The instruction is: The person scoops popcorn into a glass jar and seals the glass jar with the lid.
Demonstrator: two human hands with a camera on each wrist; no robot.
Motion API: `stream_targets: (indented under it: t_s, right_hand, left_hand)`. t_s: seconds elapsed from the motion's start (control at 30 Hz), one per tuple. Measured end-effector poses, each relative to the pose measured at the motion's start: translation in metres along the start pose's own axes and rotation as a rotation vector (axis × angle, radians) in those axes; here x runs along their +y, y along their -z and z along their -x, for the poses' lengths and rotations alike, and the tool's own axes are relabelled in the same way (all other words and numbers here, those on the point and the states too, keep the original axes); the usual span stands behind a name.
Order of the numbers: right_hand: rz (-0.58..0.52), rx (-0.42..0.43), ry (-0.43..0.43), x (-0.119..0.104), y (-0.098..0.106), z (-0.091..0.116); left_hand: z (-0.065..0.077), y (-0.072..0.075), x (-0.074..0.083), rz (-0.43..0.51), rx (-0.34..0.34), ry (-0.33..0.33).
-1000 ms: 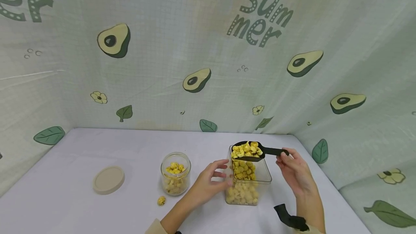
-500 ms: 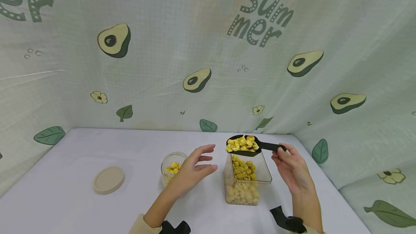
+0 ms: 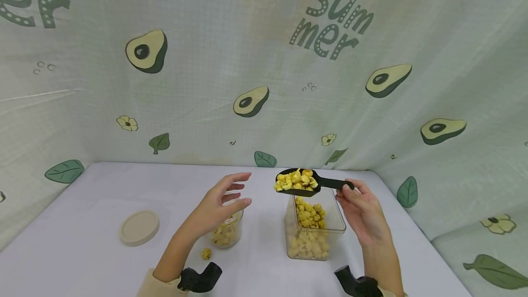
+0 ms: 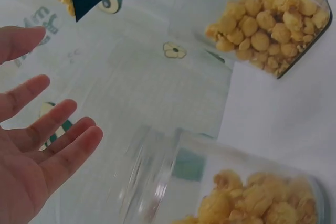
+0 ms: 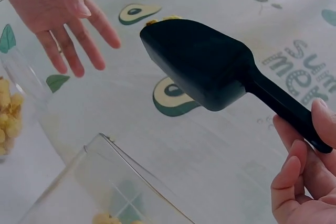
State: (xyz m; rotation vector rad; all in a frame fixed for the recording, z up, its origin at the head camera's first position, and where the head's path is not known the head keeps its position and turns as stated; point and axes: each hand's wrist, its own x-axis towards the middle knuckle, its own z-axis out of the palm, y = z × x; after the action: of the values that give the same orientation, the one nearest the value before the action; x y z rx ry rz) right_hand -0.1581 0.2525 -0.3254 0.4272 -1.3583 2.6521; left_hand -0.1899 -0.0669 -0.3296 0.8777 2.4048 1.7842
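Observation:
My right hand (image 3: 363,212) pinches the handle of a black scoop (image 5: 199,61) heaped with yellow popcorn (image 3: 296,180). The scoop hangs above the back left of a clear square container (image 3: 290,237), which is partly filled with popcorn. My left hand (image 3: 216,203) is in the air with its fingers spread apart, holding nothing. Below it stands a round glass jar (image 3: 236,233) with popcorn inside; in the head view the hand hides most of the jar's mouth. In the left wrist view, the jar (image 4: 173,182) and the container (image 4: 320,19) both show from the side.
A round beige lid (image 3: 139,228) lies on the white table (image 3: 123,187) at the left. One loose popcorn piece (image 3: 206,254) sits in front of the jar. A printed cloth (image 3: 198,58) with avocados rises behind the table.
My left hand has left the container's side and moved left and up, over the jar. The loaded scoop in my right hand has risen slightly and shifted left.

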Motion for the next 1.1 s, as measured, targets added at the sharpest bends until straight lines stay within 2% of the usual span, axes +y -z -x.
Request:
stream_targets:
  t_s: [0.17,0.4,0.67,0.87,1.1]
  right_hand:
    - [0.004,-0.015,-0.013,0.004,-0.008,-0.001]
    - [0.065,0.008,-0.051,0.009,-0.019,-0.001]
    - [0.132,0.002,-0.047,0.015,-0.030,-0.001]
    - [0.245,0.046,-0.107,0.020,-0.038,0.000]
    - [0.311,0.119,-0.157,0.025,-0.047,0.000]
  left_hand:
    - [0.003,0.017,-0.004,-0.050,-0.006,0.040]
    - [0.010,0.039,-0.012,-0.060,-0.005,0.058]
    - [0.018,0.059,-0.034,-0.017,-0.080,0.095]
    - [0.023,0.067,-0.053,0.041,-0.154,0.206]
    - [0.028,0.067,-0.059,0.091,-0.227,0.277]
